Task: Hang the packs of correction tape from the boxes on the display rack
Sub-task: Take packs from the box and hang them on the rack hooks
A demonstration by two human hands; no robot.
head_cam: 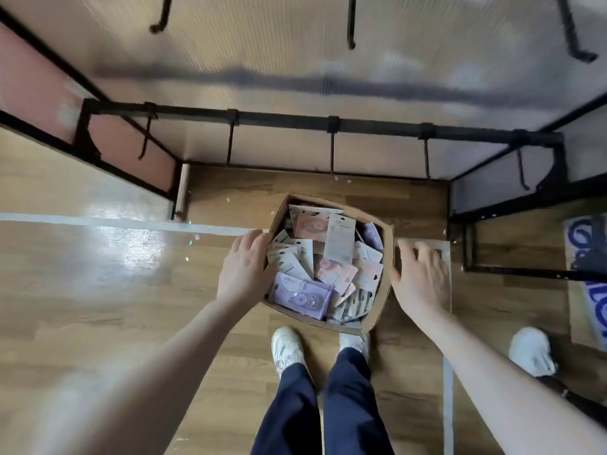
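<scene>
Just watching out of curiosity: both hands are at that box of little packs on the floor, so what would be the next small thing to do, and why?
Probably reach in and pick up one pack, such as the purple pack on top. The left hand and right hand only rest at the cardboard box sides, holding no pack, and the rack hooks in view hang bare.

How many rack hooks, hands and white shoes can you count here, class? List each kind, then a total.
Rack hooks: 8 (5 on the lower rail, 3 above)
Hands: 2 (left hand, right hand)
White shoes: 3
Total: 13
</scene>
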